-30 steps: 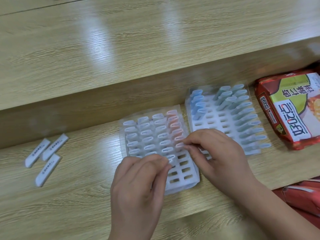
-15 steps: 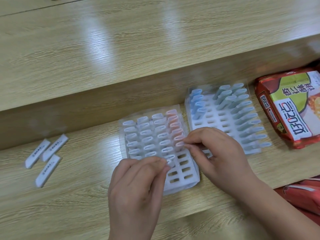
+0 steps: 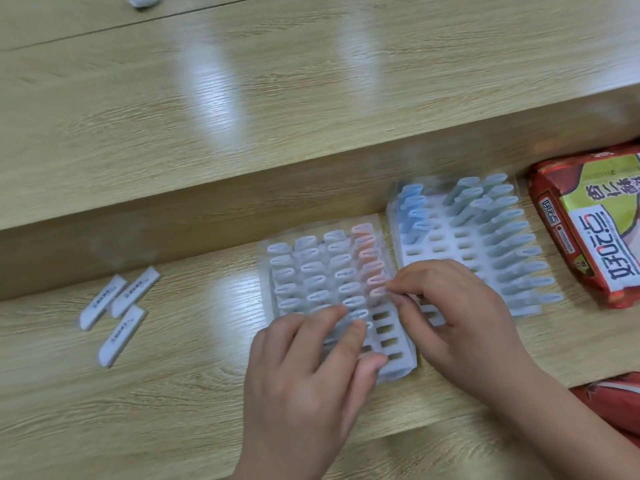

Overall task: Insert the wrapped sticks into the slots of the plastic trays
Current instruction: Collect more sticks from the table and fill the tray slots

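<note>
Near tray (image 3: pixel 398 363): centre of the worktop (image 3: pixel 173 393), just beside the far tray. Its back rows are filled, with white sticks in three columns and pink ones in the right column. Its front rows show empty slots.
Far tray (image 3: pixel 437 244): back right of the worktop, against the raised ledge. It has blue sticks at its back-left corner and two full teal columns along its right side. The middle slots are mostly empty.
Loose sticks (image 3: pixel 119 306): three, wrapped, lying flat near the worktop's left edge, well apart from both trays.
Pink stick (image 3: pixel 376 291): frontmost of the pink column, standing in its slot.
Right hand (image 3: pixel 450 317): thumb and forefinger pinch the pink stick's top; other fingers are curled.
Left hand (image 3: pixel 304 372): fingers spread, nearly straight, resting on the near tray's front rows; nothing seen held.
Packet (image 3: pixel 588 230): red, at the right edge.
Progress, as judged: the near tray is past half full, the far tray less so; many slots and the loose sticks are left
</note>
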Tool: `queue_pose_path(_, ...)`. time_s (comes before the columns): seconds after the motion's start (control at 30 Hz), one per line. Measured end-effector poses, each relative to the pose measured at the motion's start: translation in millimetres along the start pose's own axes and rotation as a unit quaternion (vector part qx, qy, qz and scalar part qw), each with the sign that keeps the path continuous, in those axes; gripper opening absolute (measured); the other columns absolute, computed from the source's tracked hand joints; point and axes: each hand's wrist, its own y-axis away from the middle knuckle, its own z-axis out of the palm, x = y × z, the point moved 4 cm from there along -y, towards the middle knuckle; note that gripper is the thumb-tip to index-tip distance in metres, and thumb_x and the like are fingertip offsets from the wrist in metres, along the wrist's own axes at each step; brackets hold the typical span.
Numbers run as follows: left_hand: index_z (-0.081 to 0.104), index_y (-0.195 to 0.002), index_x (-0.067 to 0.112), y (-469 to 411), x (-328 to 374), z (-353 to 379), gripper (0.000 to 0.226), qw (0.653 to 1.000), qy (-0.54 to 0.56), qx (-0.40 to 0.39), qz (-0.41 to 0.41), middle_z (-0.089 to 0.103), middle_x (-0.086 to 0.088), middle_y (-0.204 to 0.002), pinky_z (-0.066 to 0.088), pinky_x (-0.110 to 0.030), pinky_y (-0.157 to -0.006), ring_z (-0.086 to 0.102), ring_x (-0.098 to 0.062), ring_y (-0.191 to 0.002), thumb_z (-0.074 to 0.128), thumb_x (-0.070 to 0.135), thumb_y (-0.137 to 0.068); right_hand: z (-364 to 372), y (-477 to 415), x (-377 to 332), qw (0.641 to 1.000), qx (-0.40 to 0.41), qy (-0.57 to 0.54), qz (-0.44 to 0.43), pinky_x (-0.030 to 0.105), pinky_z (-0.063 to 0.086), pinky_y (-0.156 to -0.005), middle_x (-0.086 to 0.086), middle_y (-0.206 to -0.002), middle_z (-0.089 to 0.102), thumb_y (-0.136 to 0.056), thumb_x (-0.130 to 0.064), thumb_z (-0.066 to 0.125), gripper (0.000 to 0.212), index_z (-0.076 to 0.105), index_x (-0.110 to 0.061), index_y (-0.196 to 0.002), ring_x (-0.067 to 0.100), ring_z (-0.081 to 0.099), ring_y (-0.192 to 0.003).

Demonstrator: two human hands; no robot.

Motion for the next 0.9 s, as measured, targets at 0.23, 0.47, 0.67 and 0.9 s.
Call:
queue_pose_path(0.23, 0.069, -0.118, 0.018, 24, -42, -34, 0.027, 0.987, 0.071, 0.062, -0.127, 0.064, -0.004, -0.123, 0.043, -0.033, -0.095, 0.057, -0.022, -0.107, 0.057, 0.028, -0.096, 10, -24, -67, 1.0, 0.018, -0.012, -0.019, 0.021, 0.043, -0.092, -0.008, -0.107, 0.066, -0.091, -0.026, 0.058, 0.021, 0.07, -0.018, -0.107, 0.012, 0.06, -0.103)
queue_pose_path(0.47, 0.058, -0.127, 0.031, 71, -146, -105, 0.04, 0.915, 0.104, 0.118, -0.373, 0.055, 0.009, -0.122, 0.043, -0.017, -0.09, 0.055, -0.02, -0.113, 0.053, 0.038, -0.088, 95, -68, -159, 0.99, -0.082, -0.047, -0.106, 0.032, 0.047, -0.086, -0.013, -0.111, 0.064, -0.091, -0.027, 0.061, 0.018, 0.068, -0.024, -0.107, 0.014, 0.061, -0.103)
queue_pose_path(0.67, 0.059, -0.128, 0.025, 101, -228, -121, 0.04, 0.895, 0.041, 0.062, -0.439, 0.051, 0.007, -0.125, 0.05, -0.043, -0.094, 0.053, -0.021, -0.116, 0.057, 0.037, -0.09, 184, -83, -191, 0.971, -0.206, 0.021, -0.121, 0.039, 0.052, -0.088, -0.012, -0.118, 0.063, -0.087, -0.035, 0.058, 0.031, 0.063, -0.029, -0.117, 0.021, 0.06, -0.106)
queue_pose_path(0.9, 0.06, -0.13, 0.024, 85, -272, -92, 0.04, 0.905, 0.008, -0.061, -0.422, 0.051, 0.003, -0.122, 0.034, -0.027, -0.09, 0.045, -0.019, -0.112, 0.064, 0.031, -0.09, 241, -82, -204, 0.945, -0.284, 0.095, -0.133, 0.035, 0.051, -0.081, -0.009, -0.108, 0.057, -0.077, -0.039, 0.075, 0.039, 0.065, -0.034, -0.115, 0.019, 0.053, -0.099)
